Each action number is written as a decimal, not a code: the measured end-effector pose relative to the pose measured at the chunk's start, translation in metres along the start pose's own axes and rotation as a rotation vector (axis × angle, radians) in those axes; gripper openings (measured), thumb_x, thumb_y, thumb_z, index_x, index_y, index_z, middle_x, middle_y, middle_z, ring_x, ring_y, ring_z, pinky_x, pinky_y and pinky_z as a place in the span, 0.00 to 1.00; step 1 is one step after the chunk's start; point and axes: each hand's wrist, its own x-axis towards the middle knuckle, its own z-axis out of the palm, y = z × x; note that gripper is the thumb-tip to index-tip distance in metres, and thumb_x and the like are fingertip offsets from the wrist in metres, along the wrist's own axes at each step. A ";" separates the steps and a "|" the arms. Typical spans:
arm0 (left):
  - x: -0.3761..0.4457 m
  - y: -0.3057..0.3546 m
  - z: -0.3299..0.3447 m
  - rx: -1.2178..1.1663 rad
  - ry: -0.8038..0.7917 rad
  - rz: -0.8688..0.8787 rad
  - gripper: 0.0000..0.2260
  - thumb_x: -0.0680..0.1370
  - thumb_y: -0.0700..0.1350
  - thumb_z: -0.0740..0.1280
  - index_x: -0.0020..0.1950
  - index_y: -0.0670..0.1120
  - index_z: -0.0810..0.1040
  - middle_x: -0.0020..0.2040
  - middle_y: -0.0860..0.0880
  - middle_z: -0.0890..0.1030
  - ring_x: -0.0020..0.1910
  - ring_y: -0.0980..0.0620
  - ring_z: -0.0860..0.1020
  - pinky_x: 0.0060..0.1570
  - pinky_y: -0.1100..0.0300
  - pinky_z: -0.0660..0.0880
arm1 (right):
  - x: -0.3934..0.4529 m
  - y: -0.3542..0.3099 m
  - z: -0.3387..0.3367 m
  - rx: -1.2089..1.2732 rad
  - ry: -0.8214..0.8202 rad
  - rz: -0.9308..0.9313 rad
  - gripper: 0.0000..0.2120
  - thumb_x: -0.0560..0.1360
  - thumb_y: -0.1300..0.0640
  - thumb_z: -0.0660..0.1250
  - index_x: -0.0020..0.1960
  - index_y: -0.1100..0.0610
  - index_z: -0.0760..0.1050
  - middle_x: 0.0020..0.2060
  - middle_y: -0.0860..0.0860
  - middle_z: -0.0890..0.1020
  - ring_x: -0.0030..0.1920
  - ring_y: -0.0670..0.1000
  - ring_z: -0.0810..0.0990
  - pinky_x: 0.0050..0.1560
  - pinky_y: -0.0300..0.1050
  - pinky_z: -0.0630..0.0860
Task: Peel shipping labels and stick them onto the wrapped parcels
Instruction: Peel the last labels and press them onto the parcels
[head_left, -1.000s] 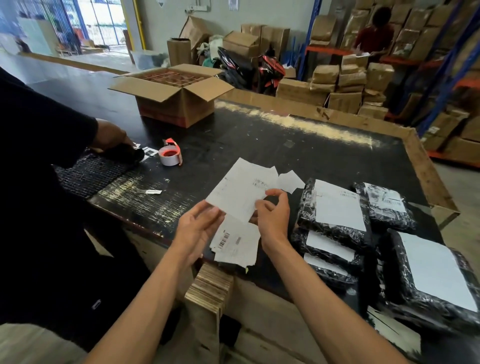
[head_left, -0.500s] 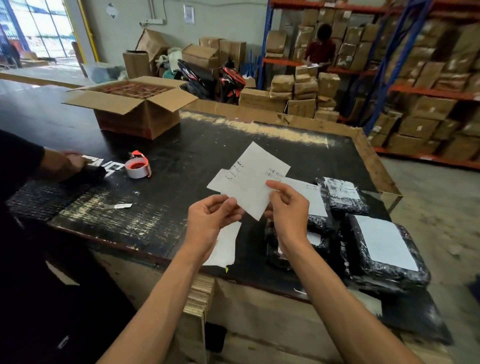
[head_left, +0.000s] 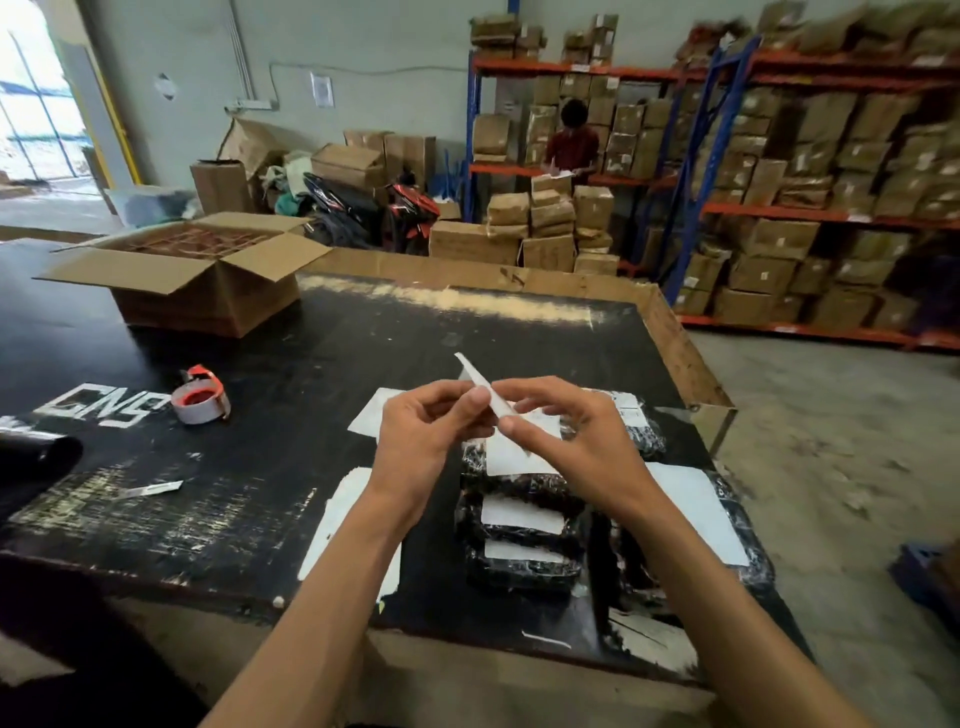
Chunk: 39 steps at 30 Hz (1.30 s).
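Definitely a warehouse packing area: metal shelving racks (head_left: 810, 208) crammed with brown parcels, cardboard boxes (head_left: 363, 166) piled along the wall, bare concrete floor (head_left: 831, 441).

— What is the room like?
— A warehouse. A pale wall (head_left: 363, 78) stands at the back, with a bright doorway (head_left: 31, 119) at the far left letting in daylight.
— And the furniture?
— A black-topped bench (head_left: 363, 332) with a worn wooden rim. Blue and orange shelving (head_left: 727, 208) at the right is packed with brown boxes. The floor (head_left: 831, 441) is grey concrete.
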 end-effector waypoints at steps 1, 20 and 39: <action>0.003 0.002 0.005 -0.009 -0.020 0.001 0.14 0.72 0.44 0.71 0.50 0.35 0.82 0.43 0.37 0.85 0.43 0.44 0.84 0.47 0.56 0.82 | 0.001 0.001 -0.006 0.024 -0.007 0.005 0.15 0.75 0.53 0.74 0.61 0.47 0.82 0.55 0.41 0.84 0.55 0.46 0.82 0.60 0.54 0.76; 0.025 0.000 0.035 0.161 -0.027 0.034 0.06 0.77 0.38 0.69 0.49 0.37 0.84 0.41 0.40 0.86 0.40 0.46 0.85 0.42 0.60 0.81 | 0.021 0.030 -0.049 0.045 -0.159 -0.080 0.15 0.77 0.56 0.72 0.63 0.52 0.82 0.53 0.45 0.86 0.51 0.46 0.83 0.51 0.37 0.75; 0.027 0.003 0.022 0.309 -0.152 0.044 0.07 0.76 0.39 0.71 0.47 0.35 0.82 0.35 0.45 0.84 0.35 0.52 0.82 0.41 0.61 0.79 | 0.030 0.027 -0.047 0.200 -0.198 0.026 0.08 0.75 0.59 0.73 0.53 0.59 0.86 0.44 0.52 0.88 0.48 0.53 0.85 0.48 0.48 0.81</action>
